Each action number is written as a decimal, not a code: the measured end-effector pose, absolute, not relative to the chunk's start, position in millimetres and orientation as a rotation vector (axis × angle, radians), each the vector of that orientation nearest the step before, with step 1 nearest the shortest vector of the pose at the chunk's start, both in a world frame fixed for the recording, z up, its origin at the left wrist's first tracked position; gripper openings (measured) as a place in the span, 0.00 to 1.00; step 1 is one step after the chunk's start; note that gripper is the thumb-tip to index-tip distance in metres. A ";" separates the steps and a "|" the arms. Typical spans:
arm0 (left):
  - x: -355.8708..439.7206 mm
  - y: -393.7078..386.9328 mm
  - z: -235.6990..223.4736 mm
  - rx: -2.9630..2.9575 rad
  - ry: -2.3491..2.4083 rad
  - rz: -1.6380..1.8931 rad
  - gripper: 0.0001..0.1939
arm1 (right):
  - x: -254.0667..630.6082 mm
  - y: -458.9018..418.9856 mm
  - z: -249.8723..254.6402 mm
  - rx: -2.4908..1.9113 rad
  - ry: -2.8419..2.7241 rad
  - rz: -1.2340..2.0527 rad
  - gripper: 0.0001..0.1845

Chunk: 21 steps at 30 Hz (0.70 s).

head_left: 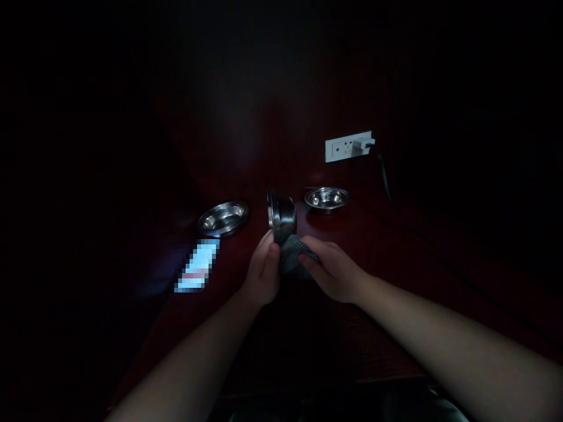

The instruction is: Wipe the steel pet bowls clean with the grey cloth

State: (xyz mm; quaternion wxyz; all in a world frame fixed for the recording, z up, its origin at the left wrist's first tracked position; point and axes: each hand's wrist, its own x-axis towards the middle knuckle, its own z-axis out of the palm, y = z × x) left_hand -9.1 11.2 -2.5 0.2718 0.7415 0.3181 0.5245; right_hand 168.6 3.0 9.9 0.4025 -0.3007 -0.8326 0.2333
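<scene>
A shiny metal bowl [285,217] is tipped on its side above the dark red table, its opening turned to the left. My left hand [265,265] grips its lower rim, thumb toward me. Pinched in my right hand [331,262] is a grey-green mesh cloth [295,257], pressed against the underside of the bowl. The fingers behind the bowl and cloth are hidden.
Stacked metal bowls [223,219] sit at the left, beside a lit, pixelated screen [197,266]. Another metal bowl [327,200] stands at the right. Behind it, a wall socket [349,146] holds a plug with a dark cable [386,179] trailing right. The surroundings are very dark.
</scene>
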 end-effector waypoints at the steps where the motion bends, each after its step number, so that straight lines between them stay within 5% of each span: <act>1: -9.5 11.3 -1.8 2.012 0.854 1.399 0.24 | 168.7 3.2 10.0 -0.747 -2.098 0.576 0.06; 21: -17.4 10.9 14.0 2.403 0.848 1.327 0.22 | 174.3 4.2 15.9 -0.756 -1.850 0.408 0.08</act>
